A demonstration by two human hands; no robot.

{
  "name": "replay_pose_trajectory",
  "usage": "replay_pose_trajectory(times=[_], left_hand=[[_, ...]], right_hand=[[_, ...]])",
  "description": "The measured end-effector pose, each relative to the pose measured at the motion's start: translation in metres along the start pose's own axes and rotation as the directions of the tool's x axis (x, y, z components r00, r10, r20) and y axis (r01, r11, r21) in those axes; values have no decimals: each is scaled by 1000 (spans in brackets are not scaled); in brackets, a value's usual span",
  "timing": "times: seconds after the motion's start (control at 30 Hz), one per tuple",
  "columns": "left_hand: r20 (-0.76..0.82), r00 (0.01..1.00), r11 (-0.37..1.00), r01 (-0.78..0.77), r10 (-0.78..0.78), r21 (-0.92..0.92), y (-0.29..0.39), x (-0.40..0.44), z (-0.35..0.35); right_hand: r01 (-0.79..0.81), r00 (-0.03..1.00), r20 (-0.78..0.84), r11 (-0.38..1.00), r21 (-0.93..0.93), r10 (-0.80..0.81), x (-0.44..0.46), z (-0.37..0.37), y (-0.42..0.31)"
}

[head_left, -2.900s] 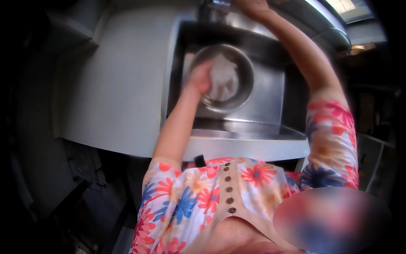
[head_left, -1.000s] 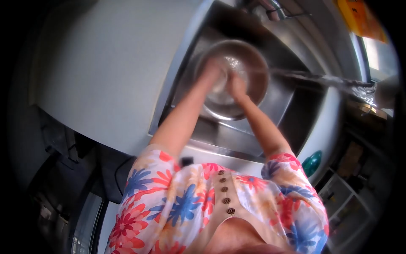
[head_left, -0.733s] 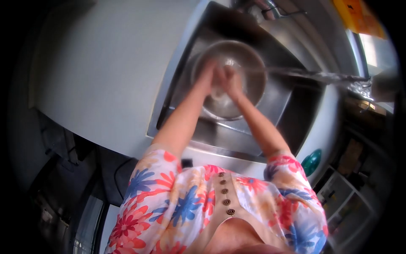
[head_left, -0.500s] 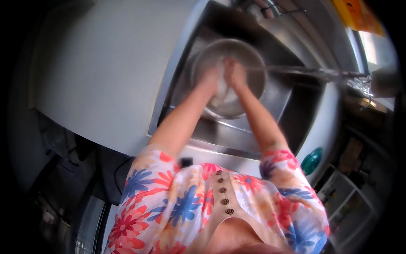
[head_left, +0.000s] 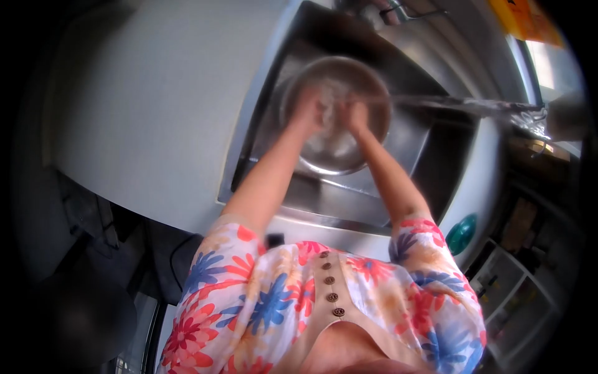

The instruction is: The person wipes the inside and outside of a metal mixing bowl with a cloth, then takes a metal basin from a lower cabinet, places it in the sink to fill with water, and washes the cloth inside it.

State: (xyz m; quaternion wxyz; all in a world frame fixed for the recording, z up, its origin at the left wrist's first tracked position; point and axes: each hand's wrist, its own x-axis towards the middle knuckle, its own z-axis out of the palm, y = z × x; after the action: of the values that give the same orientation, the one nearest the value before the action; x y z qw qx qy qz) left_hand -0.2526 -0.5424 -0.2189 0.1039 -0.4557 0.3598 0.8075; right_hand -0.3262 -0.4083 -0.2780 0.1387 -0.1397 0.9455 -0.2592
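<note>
A round metal bowl [head_left: 375, 134] stands in the steel sink [head_left: 402, 156], with both of my hands inside it. On the left side of the bowl, my left hand [head_left: 307, 107] has its fingers curled at a whitish, blurred item [head_left: 328, 109]. My right hand [head_left: 354, 113] is just to the right of that item, its fingers curled and smeared; whether it holds anything is not clear. Cloudy water seems to lie in the bowl around the hands.
A pale countertop [head_left: 156, 112] spans the left. Above the sink is a metal faucet [head_left: 392, 12]. A green object [head_left: 461, 235] sits at the right counter edge, near a white-framed shelf [head_left: 511, 287]. Something orange [head_left: 526, 22] hangs at the upper right.
My right hand came down from the faucet area into the bowl between the oldest frame and the later ones. Since half a second ago, my hands have moved slightly apart inside the bowl.
</note>
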Motion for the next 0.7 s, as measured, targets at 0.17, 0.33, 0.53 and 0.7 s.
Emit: replay_pose_trajectory(times=[0.17,0.33,0.53,0.7], left_hand=[[304,932,924,282,-199,-259,-36,53,-30],[-27,954,917,-278,298,286,1,13,8],[324,569,51,-545,756,837,-11,35,-12],[126,947,232,-200,296,952,-18,17,-15]], right_hand=[[386,922,-80,910,148,-378,-70,-17,-118],[87,996,7,991,-105,-87,-14,0,-35],[-35,979,190,983,-181,69,1,-29,18],[253,957,190,949,-188,-218,-3,-9,-2]])
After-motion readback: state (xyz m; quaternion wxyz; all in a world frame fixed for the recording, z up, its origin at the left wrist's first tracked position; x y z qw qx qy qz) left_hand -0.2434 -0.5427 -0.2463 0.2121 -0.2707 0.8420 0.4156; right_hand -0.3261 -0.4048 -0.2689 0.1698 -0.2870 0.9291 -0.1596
